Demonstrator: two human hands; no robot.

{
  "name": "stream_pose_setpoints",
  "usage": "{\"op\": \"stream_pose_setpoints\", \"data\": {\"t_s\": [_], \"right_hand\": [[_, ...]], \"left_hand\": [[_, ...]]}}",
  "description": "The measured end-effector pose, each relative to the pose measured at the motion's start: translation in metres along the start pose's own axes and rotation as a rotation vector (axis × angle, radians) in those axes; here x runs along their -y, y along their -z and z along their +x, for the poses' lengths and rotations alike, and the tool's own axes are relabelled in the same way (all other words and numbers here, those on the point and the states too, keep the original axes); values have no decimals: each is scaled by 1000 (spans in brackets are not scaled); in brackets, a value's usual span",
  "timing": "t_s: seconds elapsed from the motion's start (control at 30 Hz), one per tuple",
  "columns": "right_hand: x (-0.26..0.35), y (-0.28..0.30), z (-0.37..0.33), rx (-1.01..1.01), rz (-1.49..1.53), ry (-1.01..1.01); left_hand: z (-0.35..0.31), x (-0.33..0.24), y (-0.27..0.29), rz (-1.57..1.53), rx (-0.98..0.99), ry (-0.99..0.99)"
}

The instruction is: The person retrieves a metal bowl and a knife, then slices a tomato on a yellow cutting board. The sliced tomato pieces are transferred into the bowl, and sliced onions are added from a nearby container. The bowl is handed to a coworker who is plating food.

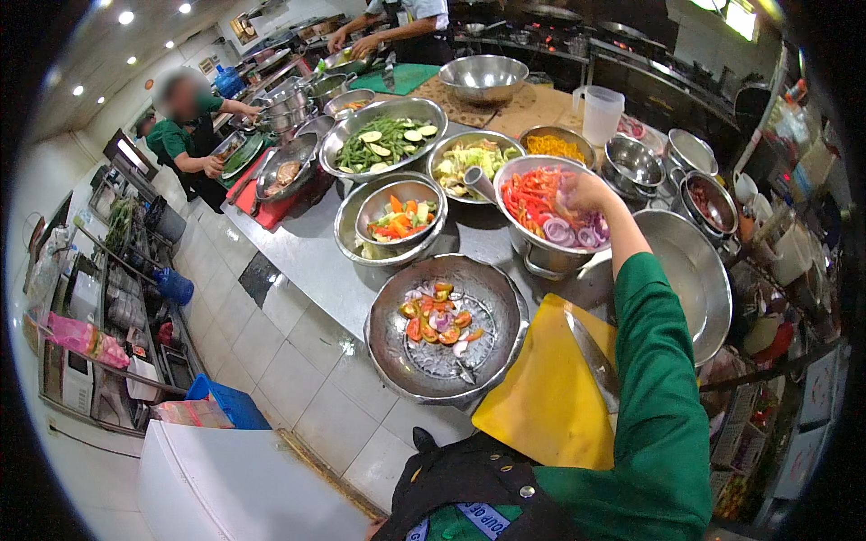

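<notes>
Right of centre, the right hand [585,191], fingers pinched into the onion rings [570,232] in the steel bowl [541,257], should lift a small, loose pinch cleanly; the left hand is out of view

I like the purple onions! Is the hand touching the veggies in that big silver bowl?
Touching. The head view shows the right hand reaching down into the steel bowl, its fingers resting among the purple onion slices beside the red pepper strips.
</notes>
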State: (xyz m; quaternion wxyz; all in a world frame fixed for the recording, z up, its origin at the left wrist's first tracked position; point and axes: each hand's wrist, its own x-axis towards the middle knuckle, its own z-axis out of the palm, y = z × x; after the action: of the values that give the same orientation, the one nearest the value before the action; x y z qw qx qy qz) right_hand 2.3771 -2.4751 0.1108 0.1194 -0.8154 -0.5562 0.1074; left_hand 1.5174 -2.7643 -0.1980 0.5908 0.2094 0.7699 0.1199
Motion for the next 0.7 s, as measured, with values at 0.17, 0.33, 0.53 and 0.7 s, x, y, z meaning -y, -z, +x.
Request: {"op": "stream_pose_setpoints", "data": {"t_s": [0.17, 0.33, 0.53, 0.7], "right_hand": [[0, 21, -3, 42, 252, -167], [-10, 45, -19, -5, 616, -178], [-12, 56, -38, -98, 969, -183], [37, 67, -56, -76, 1084, -51]], "left_hand": [[10, -24, 11, 81, -108, -128], [-27, -58, 12, -1, -167, -158], [-13, -14, 11, -4, -14, -70], [14, 23, 28, 142, 68, -80]]}}
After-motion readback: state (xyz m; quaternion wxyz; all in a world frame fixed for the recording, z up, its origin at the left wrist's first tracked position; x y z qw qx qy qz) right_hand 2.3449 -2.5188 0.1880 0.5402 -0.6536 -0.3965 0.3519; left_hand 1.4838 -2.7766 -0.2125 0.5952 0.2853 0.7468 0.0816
